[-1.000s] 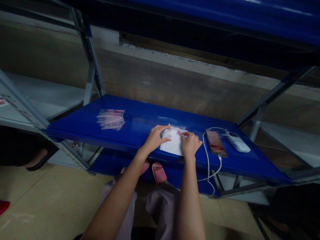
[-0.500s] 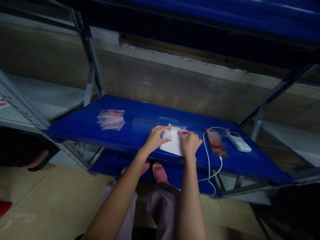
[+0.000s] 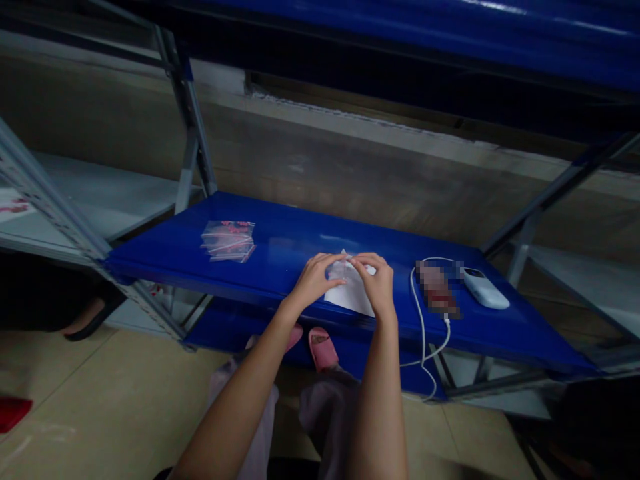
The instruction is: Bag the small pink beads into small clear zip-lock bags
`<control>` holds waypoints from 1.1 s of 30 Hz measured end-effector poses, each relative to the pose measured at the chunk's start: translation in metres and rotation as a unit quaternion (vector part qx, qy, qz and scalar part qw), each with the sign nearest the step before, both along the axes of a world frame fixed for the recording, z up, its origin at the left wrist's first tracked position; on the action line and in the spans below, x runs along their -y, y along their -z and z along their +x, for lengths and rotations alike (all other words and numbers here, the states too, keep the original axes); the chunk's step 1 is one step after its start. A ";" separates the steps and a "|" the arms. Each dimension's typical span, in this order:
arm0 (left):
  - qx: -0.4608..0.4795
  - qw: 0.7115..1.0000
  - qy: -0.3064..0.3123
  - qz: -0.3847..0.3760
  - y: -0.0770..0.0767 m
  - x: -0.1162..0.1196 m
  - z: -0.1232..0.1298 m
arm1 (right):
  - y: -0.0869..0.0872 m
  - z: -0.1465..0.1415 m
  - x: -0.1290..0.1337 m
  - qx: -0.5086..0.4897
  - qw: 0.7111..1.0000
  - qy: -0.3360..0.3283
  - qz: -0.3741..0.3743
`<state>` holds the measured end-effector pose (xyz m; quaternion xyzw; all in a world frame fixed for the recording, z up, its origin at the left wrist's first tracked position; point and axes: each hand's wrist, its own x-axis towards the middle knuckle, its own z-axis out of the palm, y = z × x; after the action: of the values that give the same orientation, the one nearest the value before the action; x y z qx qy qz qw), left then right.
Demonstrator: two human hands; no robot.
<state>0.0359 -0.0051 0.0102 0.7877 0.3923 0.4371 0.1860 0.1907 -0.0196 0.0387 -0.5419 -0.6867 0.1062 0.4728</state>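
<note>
My left hand (image 3: 316,279) is over the left part of a sheet of white paper (image 3: 350,297), its thumb and fingers around a small clear plastic bag (image 3: 338,270). My right hand (image 3: 376,277) meets it at the bag's top edge, thumb and forefinger pinched together. A small pink piece was at those fingertips a moment ago; now the fingers mostly hide it. To the left, a fanned stack of clear zip bags (image 3: 229,241) with red print lies on the blue shelf (image 3: 285,230).
On the right lie a phone (image 3: 436,287), partly blurred out, and a pale power bank (image 3: 485,288), with a white cable (image 3: 421,333) hanging over the shelf's front edge. Metal uprights (image 3: 193,127) frame the sides, and another blue shelf (image 3: 400,40) hangs overhead.
My right hand has moved left from the right part of the paper, bringing the small pink piece to the bag in my left hand. The left hand has stayed over the paper.
</note>
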 end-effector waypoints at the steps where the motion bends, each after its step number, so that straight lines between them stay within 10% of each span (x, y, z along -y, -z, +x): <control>1: -0.001 1.000 -0.001 -0.001 0.000 0.000 -0.001 | 0.000 0.002 -0.001 0.010 1.000 0.029 0.004; 7: 0.000 1.000 -0.003 0.001 -0.001 -0.002 -0.005 | 0.019 0.023 -0.008 0.147 0.958 0.220 -0.111; 33: -0.004 1.000 0.001 0.006 0.002 -0.001 0.000 | 0.035 0.027 -0.012 0.221 0.941 0.217 -0.134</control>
<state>0.0359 -0.0036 0.0084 0.7908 0.3900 0.4359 0.1802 0.2174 -0.0076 0.0041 -0.7462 -0.6188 -0.0300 0.2437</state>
